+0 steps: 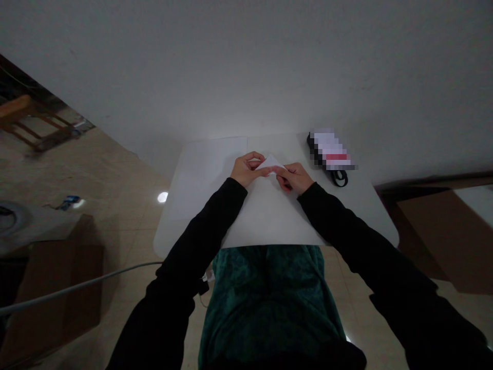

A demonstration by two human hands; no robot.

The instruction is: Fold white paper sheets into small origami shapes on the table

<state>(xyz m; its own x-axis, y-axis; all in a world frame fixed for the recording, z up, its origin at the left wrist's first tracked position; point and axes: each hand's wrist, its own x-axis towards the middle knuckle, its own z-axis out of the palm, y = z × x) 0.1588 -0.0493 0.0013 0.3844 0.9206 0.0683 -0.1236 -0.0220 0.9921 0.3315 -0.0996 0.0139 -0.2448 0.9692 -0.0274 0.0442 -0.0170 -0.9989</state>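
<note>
A small piece of folded white paper (271, 162), pointed at the top, is held between my two hands over the white table. My left hand (248, 168) grips its left side, thumb along the lower edge and fingers curled behind. On the other side my right hand (293, 177) pinches the paper, its thumb meeting the left thumb near the middle. The fingers of the right hand are curled under. Part of the paper is hidden by both thumbs.
White sheets (208, 174) lie on the left of the table (269, 221). A pixelated item with a black strap (339, 178) lies at the back right, near the wall (246, 67). Cardboard boxes (57, 288) and a wooden stool (23, 115) stand on the floor. A grey cable (96, 280) runs at left.
</note>
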